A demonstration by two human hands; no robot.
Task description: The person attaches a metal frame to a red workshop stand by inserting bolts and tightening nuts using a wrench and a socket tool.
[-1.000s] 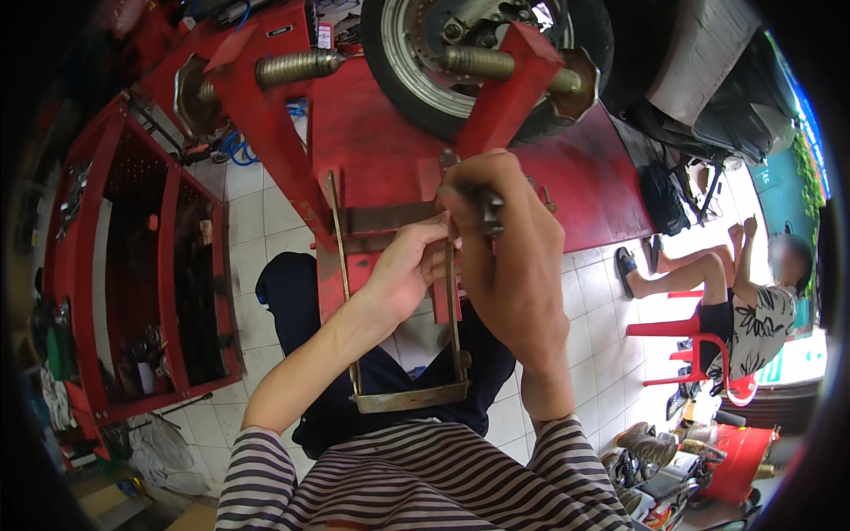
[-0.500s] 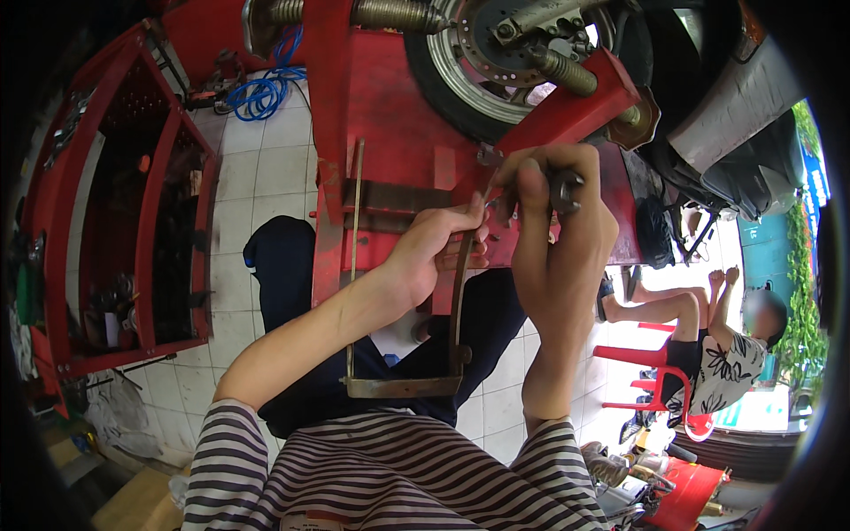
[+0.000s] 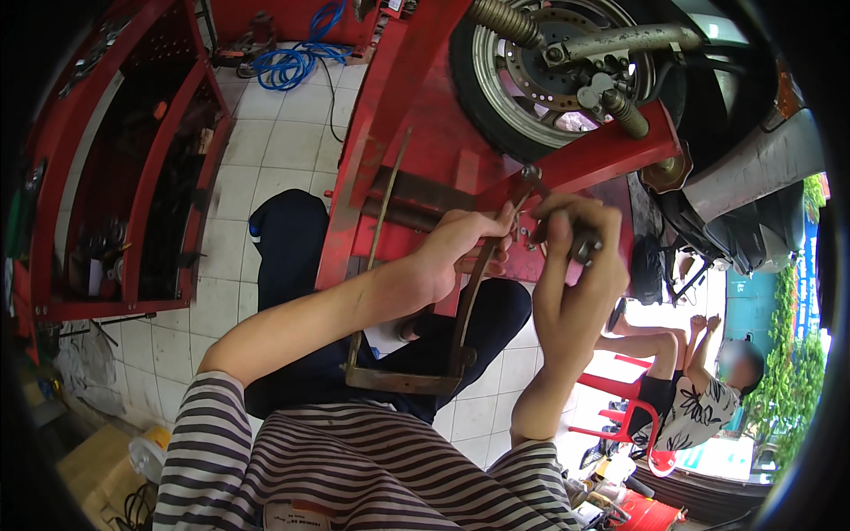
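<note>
A narrow U-shaped metal bracket, brown and worn, hangs with its cross-piece toward my lap. My left hand is closed on its right arm, close to the upper end. The bracket's thin left arm stands free beyond my left forearm. My right hand is wrapped around a wrench, whose open jaw sticks out by the thumb. A small metal end shows above the right fingers, near the bracket's tip; whether it touches the bracket I cannot tell.
A red metal stand with a motorcycle wheel on it lies ahead. Red tool shelves stand at left, near a coiled blue hose. At right, a person sits on a red plastic chair.
The view has turned a little, so the stand and wheel sit further right and lower. Both hands have shifted slightly right and down in the picture, still holding the bracket and the wrench.
</note>
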